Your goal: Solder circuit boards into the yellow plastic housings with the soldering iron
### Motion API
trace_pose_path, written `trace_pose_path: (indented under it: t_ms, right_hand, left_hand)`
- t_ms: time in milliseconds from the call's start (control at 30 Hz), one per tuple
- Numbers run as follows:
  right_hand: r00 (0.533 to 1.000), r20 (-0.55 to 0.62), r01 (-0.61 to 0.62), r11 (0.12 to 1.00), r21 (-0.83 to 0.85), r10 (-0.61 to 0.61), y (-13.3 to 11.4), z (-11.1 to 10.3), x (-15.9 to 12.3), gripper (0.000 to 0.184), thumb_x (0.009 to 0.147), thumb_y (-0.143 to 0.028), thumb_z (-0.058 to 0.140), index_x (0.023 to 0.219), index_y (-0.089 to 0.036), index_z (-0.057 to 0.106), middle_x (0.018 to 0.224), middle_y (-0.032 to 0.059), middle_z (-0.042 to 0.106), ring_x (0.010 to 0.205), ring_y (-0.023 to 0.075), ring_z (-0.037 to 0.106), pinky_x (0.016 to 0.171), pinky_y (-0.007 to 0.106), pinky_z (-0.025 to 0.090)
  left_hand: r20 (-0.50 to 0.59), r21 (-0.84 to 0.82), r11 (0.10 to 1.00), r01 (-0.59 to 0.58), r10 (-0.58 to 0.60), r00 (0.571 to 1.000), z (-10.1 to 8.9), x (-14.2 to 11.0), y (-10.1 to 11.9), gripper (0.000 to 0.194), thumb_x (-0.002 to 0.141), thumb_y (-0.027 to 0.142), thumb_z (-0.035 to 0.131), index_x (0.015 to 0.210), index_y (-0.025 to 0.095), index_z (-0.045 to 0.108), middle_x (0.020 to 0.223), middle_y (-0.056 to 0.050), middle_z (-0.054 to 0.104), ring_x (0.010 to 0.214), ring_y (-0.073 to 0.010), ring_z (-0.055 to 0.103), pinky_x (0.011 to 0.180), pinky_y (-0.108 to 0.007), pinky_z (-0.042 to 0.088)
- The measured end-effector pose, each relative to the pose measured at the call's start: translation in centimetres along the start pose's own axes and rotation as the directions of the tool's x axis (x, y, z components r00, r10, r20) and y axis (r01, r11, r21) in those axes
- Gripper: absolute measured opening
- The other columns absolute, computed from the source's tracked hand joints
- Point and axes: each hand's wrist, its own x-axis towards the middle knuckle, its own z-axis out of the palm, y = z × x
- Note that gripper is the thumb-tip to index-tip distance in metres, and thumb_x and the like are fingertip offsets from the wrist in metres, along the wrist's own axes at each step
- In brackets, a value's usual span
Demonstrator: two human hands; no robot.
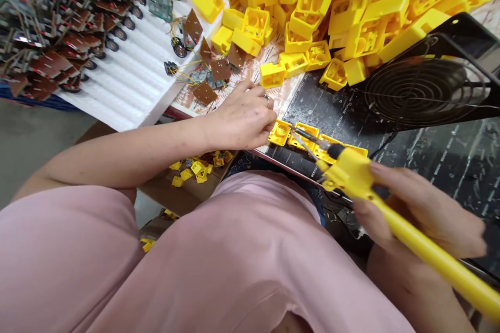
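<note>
My left hand (244, 117) rests at the near table edge, fingers curled onto a small yellow plastic housing (280, 132), the leftmost in a short row of yellow housings (308, 138). My right hand (420, 208) grips a yellow soldering iron (390, 208) by its long handle. The iron's metal tip (302, 138) points left onto the row, close to my left fingers. A ring shows on a left finger.
A big heap of yellow housings (351, 5) fills the back. Brown circuit boards with wires (213, 70) lie beside a white foam sheet (128, 78) with stacked boards (58, 26). A black fan (425, 88) stands at right. Yellow scraps (199, 166) lie in a box below.
</note>
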Motion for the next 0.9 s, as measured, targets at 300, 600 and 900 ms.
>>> trace_pose_path:
  t_ms: [300,600,900]
  right_hand:
    - [0.956,0.003,0.292,0.949,0.115,-0.294,-0.9,2.1,2.7,0.033,0.085,-0.014,0.092,0.109,-0.023,0.07,0.082,-0.0012,0.081,0.068,0.0167,0.079,0.06,0.024,0.067]
    - [0.929,0.178,0.305,0.944,0.126,-0.324,-2.0,0.9,4.0,0.022,0.091,-0.01,0.085,0.104,-0.018,0.069,0.089,0.0046,0.08,0.078,0.0165,0.079,0.073,0.027,0.067]
    - [0.935,0.108,0.316,0.93,0.185,-0.339,-1.4,0.5,3.5,0.034,0.081,-0.001,0.089,0.106,-0.014,0.07,0.091,0.0035,0.079,0.076,0.0136,0.075,0.074,0.026,0.064]
  left_hand:
    - [0.163,0.04,0.999,-0.01,0.004,0.987,-1.6,0.8,-0.2,0.023,0.092,0.028,0.059,0.088,0.02,0.081,0.087,-0.007,0.077,0.102,-0.0292,0.07,0.094,-0.044,0.046]
    - [0.161,0.034,0.999,-0.019,0.013,0.987,-1.5,1.0,-0.4,0.019,0.089,0.028,0.063,0.087,0.021,0.08,0.084,-0.004,0.078,0.1,-0.0273,0.07,0.092,-0.04,0.046]
    - [0.24,0.037,0.999,0.031,-0.039,0.97,-2.2,1.4,0.1,0.022,0.089,0.027,0.061,0.089,0.02,0.082,0.091,-0.007,0.08,0.107,-0.0302,0.071,0.094,-0.041,0.047]
